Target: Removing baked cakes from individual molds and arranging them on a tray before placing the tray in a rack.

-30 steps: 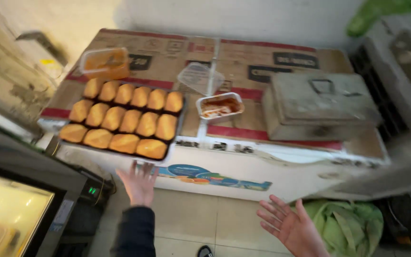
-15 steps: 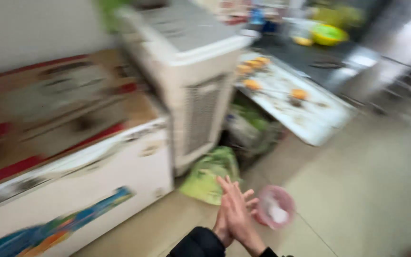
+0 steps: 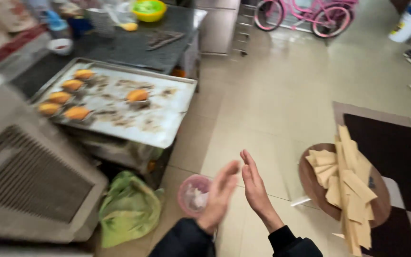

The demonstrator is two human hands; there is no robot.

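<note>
My left hand (image 3: pixel 220 192) and right hand (image 3: pixel 255 188): open, flat, palms facing, close together, grasping nothing; fingers point up and away. Dark sleeves. Just beyond the left hand, on the tiled floor (image 3: pixel 272 95): small round pink bin (image 3: pixel 193 194), lined. Left of it, a crumpled green plastic bag (image 3: pixel 129 209). Right: round brown board (image 3: pixel 317 183) bearing pale flat strips (image 3: pixel 348 185), long axes running away from me. Farther: rectangular metal baking tray (image 3: pixel 165 126), stained, with golden buns (image 3: pixel 77 113) near its left edge. Farthest: pink bicycle (image 3: pixel 305 14).
</note>
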